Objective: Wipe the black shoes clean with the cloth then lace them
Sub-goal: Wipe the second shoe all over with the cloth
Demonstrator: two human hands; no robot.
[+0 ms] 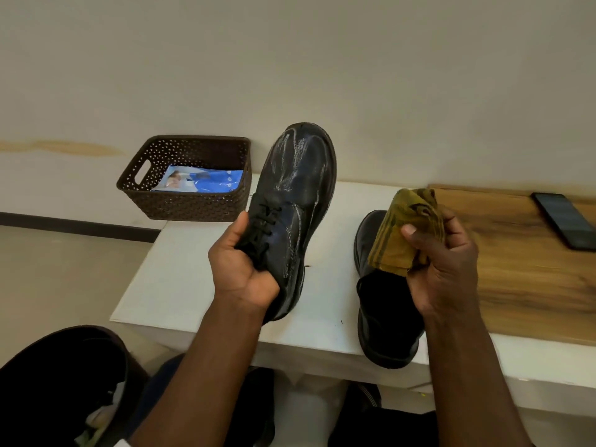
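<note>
My left hand [240, 269] grips a black laced shoe [296, 195] by its heel and opening, holding it tilted above the white table with the toe pointing away. Whitish streaks run over its toe and side. My right hand [442, 266] is closed on a folded yellow-brown cloth [403, 233], held just above a second black shoe [383, 311]. That shoe rests on the table [180, 285] near the front edge, partly hidden by the cloth and my hand; I see no laces on it.
A dark brown perforated basket [193, 204] holding a blue and white packet [203, 180] stands at the table's far left corner. A wooden board [522, 269] covers the right side, with a black phone [564, 219] lying on it. My knees show below.
</note>
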